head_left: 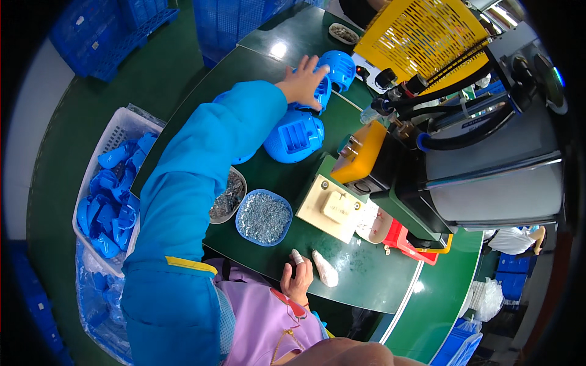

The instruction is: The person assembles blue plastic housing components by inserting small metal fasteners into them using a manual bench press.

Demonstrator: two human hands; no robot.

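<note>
A person's left hand [303, 83] — splayed wide, not closed — at a blue shell [322, 91], right hand [296, 280] half-curled, any hold unclear, beside a white cone-shaped bundle [326, 270]

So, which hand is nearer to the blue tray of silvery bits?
The right hand: it is just below and to the right of the blue tray in the picture. The left hand is farther away, up by the blue plastic shells.

Grn flr [64, 152] at L, shiny grn workbench [372, 283], lt glare [278, 49]
</note>
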